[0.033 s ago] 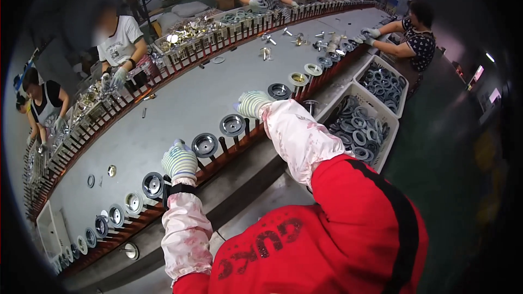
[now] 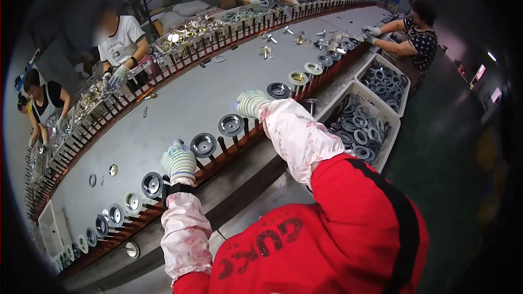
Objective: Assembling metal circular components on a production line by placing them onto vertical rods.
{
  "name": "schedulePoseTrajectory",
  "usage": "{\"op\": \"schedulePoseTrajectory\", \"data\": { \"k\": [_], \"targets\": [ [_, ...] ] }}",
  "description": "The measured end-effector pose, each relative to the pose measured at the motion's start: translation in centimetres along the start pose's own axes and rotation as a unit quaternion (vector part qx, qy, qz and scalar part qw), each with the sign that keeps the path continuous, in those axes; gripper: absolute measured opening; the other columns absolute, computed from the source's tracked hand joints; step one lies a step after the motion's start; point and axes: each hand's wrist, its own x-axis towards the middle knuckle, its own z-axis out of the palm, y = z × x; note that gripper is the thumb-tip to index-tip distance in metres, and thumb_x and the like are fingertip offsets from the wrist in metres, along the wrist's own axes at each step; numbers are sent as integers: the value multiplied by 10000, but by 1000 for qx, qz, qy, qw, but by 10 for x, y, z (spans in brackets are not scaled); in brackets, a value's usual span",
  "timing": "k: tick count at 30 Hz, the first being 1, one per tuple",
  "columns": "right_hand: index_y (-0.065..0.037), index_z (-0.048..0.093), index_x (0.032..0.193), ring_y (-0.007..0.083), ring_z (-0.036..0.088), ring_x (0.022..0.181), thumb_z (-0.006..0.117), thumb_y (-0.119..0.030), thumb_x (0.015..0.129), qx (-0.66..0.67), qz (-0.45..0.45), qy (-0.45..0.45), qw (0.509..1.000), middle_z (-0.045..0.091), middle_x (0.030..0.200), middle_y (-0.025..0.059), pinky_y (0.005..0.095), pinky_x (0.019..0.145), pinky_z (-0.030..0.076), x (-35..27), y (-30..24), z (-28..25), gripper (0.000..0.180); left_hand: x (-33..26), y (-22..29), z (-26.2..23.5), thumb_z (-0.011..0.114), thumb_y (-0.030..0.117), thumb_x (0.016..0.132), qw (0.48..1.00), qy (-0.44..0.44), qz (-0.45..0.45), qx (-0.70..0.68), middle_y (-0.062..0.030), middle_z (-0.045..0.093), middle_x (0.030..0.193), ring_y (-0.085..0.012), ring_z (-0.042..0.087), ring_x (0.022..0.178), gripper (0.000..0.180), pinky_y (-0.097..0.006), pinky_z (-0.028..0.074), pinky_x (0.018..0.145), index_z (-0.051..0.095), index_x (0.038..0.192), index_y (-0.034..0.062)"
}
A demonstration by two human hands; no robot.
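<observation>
My left hand (image 2: 178, 159), in a striped knit glove, is at the near edge of the long grey table (image 2: 180, 103). Its fingers are curled; whatever they grip is hidden beneath the glove. A dark metal disc (image 2: 152, 185) with a grey ring sits on its left, and a similar silver-centred disc (image 2: 204, 145) on its right. Farther right, my right hand (image 2: 251, 103), gloved alike, is also closed at the edge, its contents out of sight. Between the hands is another round disc (image 2: 231, 125); just beyond the right hand lies a darker disc (image 2: 279, 91).
Upright dark pegs (image 2: 222, 144) line the table edge. White crates of grey rings (image 2: 360, 125) stand at my right. Bolts (image 2: 267, 53), a loose ring (image 2: 92, 180) and a small brass-coloured part (image 2: 113, 170) lie on the tabletop. Several co-workers (image 2: 417, 38) work around it.
</observation>
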Motion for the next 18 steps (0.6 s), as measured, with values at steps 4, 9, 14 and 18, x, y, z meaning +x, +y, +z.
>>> {"op": "schedulePoseTrajectory", "data": {
  "k": [4,9,14,18],
  "targets": [
    [-84,751,1160,351,675,1160,517,-418,929,25,-27,-22,999,720,1220,165,458,1010,518,-3,-25,-7,469,8,-30,1,530,251,970,998,51,-10,27,-181,758,990,-399,705,963,267,-509,559,849,726,1104,129],
    [-59,747,1120,383,666,1125,498,-421,979,125,-167,98,973,723,1169,187,504,1021,492,1,-13,-3,461,13,-67,-12,465,308,1011,998,46,-13,42,-193,743,1040,-412,687,995,330,-516,535,876,712,1121,119],
    [-116,771,1058,323,682,1065,459,-371,1003,39,-28,284,958,747,1093,126,449,1023,468,20,60,-5,407,18,-118,-18,330,408,1066,997,-17,-35,68,-240,676,1239,-421,620,1161,506,-514,478,999,673,1262,91],
    [-130,769,1152,326,657,1190,502,-361,967,-29,-6,75,997,722,1223,125,470,1011,508,0,55,-22,399,16,-62,-35,454,318,1048,994,98,22,34,-237,696,1132,-449,626,1089,375,-544,478,973,690,1190,64]
  ]
}}
